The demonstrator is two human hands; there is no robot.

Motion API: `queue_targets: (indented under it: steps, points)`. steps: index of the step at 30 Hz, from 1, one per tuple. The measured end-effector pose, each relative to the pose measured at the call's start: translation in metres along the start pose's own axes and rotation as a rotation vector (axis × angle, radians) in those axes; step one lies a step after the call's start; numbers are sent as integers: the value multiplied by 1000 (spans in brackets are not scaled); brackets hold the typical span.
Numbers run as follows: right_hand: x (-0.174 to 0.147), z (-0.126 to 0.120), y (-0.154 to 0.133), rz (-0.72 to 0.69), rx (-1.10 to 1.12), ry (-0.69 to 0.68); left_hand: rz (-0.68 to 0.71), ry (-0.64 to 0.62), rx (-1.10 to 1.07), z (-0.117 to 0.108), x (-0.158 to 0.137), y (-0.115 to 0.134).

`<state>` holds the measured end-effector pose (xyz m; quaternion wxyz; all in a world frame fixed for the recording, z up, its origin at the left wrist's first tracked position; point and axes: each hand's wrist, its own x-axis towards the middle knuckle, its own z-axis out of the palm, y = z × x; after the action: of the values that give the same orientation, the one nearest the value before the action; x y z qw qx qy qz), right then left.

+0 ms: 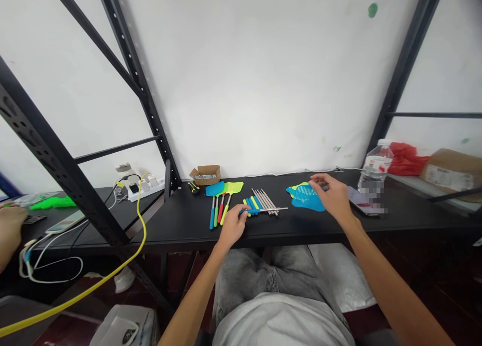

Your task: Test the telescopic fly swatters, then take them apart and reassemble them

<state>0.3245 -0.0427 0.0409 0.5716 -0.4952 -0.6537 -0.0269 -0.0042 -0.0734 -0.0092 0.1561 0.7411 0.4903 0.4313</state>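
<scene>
My left hand (234, 224) is closed around the blue handle (253, 212) of a fly swatter, whose bare metal rod (276, 209) points right. Over a small pile of mesh swatter heads, my right hand (331, 193) has its thumb and index finger apart. The blue swatter head (308, 199) on top lies by that hand, with yellow-green edges showing beneath. Between the hands are loose blue and yellow handles (247, 202) and several metal rods (265, 200). Left of them lie several whole fly swatters (219, 205) in a row, with blue, green, red and yellow handles.
A small open cardboard box (206, 175) and a black-yellow tape measure (193, 188) sit at the back left. At right are a phone (362, 201) and a water bottle (376, 165). Black shelf posts (150, 105) flank the table. A yellow cable (141, 225) hangs at left, near another person's hand (10, 230).
</scene>
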Motion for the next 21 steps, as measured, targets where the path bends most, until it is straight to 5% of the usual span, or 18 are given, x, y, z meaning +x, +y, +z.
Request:
queue_targets:
  steps: [3,9,14,21]
  points:
    - [-5,8,0,68,70,5,-6,-3,-5,0,0,1]
    - [-12,26,14,85,86,-220,-6,3,-21,0,-1,1]
    - [-10,26,15,74,122,-170,-16,-2,-23,-1,-1,2]
    - [-15,31,32,28,-74,-371,-14,10,-27,-1,-1,2]
